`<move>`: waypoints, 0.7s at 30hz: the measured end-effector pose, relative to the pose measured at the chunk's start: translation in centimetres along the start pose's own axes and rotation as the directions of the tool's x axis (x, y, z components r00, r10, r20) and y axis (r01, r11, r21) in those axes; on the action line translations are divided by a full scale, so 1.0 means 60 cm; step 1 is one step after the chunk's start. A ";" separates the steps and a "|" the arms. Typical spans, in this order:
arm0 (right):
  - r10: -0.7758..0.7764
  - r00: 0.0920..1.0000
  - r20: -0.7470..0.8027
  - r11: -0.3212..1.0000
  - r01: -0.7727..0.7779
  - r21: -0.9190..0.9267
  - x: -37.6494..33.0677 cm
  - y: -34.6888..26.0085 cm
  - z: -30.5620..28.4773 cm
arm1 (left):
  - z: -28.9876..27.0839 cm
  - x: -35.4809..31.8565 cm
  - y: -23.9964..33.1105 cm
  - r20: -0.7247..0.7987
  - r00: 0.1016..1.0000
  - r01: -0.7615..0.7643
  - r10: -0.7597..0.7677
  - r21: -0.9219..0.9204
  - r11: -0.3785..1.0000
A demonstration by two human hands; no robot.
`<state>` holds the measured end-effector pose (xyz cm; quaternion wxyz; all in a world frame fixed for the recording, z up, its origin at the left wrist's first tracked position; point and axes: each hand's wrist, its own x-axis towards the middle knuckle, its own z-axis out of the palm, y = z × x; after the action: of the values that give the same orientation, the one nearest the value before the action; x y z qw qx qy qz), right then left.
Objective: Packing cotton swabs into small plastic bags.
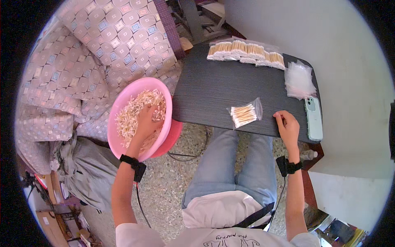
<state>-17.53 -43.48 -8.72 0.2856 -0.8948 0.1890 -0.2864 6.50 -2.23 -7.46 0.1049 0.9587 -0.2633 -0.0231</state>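
Observation:
My left hand [145,120] reaches into a pink basin [116,144] heaped with loose cotton swabs [129,113]. Its visible fingers are apart among the swabs, and some fingertips are hard to make out. Over the near right part of the dark table, my right hand [288,126] is closed, fingers curled in and nothing visible in them. Just left of it lies a small clear plastic bag [258,108] with a bundle of cotton swabs [244,115] in it.
Filled swab bags [247,51] line the far edge of the dark table [205,90]. A stack of clear bags [299,80] and a pale green phone [314,119] lie at its right side. A wall [345,82] rises beyond. Patterned cushions [70,70] are on the left.

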 end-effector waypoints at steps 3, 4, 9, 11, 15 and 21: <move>0.019 1.000 0.002 1.000 -0.019 0.009 -0.001 -0.002 0.003 | -0.010 -0.009 -0.006 -0.086 0.994 -0.077 0.074 -0.037 0.996; 0.021 1.000 0.002 1.000 -0.021 0.008 -0.001 -0.002 0.004 | -0.014 -0.012 -0.005 -0.119 0.986 -0.121 0.120 -0.001 0.993; -0.071 0.997 0.025 0.996 0.072 -0.043 -0.002 -0.006 0.000 | -0.037 -0.019 0.005 -0.148 0.975 -0.172 0.167 -0.018 0.985; -0.083 0.996 0.026 0.996 0.083 -0.035 -0.002 -0.007 0.002 | -0.050 -0.023 0.006 -0.125 0.986 -0.118 0.115 -0.015 0.993; -0.114 0.993 0.018 0.992 0.115 -0.047 -0.002 -0.003 0.002 | -0.089 -0.025 0.035 -0.213 0.976 0.039 -0.046 -0.038 0.999; -0.130 0.991 0.026 0.991 0.130 -0.023 -0.003 -0.008 -0.001 | -0.101 -0.026 0.024 -0.278 0.959 -0.077 0.050 -0.087 0.993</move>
<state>-17.63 -43.04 -8.46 0.2577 -0.9120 0.1305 -0.2913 5.05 -1.51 -1.25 0.1875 0.9374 -0.2755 0.1011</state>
